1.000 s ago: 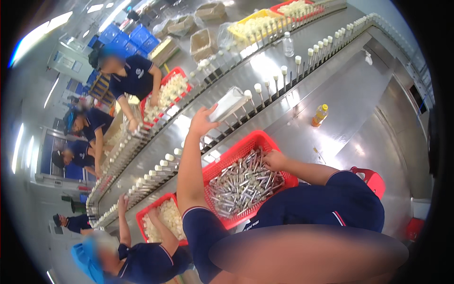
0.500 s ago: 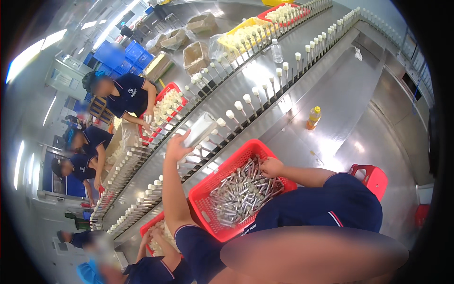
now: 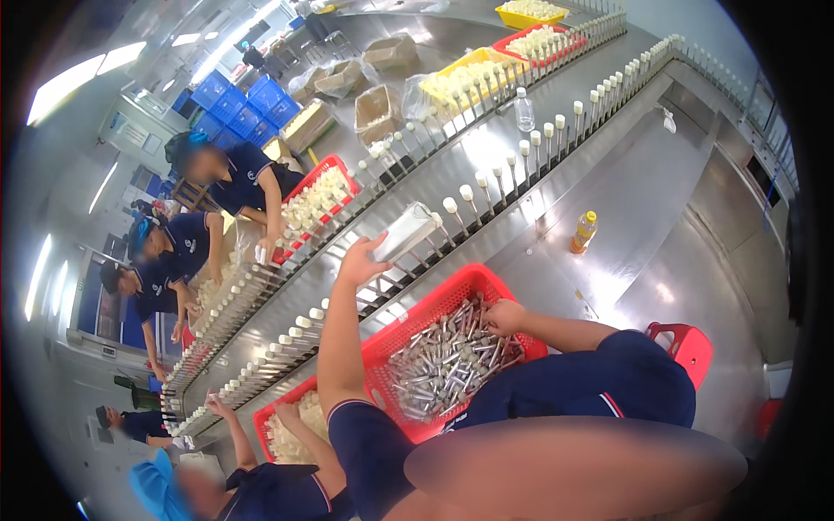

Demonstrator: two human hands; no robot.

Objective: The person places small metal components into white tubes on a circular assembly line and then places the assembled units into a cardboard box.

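Observation:
My left hand point(image 3: 359, 264) grips the near end of a pale, silvery rectangular block point(image 3: 408, 232) and holds it over the near row of upright pins with white tips point(image 3: 466, 192). The block hides several pins below it. At the right, my right hand point(image 3: 504, 318) has its fingers curled down at the far edge of a heap of small metal-stemmed parts point(image 3: 452, 352). These lie in a red perforated basket point(image 3: 382, 382) in front of me. Whether a part sits between those fingers cannot be made out.
A second row of tipped pins point(image 3: 234, 306) runs beyond the near one. On the metal surface stand a yellow-capped bottle point(image 3: 584, 233) and a clear bottle point(image 3: 524, 111). Co-workers handle white pieces by red baskets point(image 3: 347, 172) across the line and at my left. A red stool point(image 3: 686, 347) stands right.
My left hand and the block have moved to the right along the near row. My right hand stays at the basket. A co-worker at lower left has raised a hand toward the pins.

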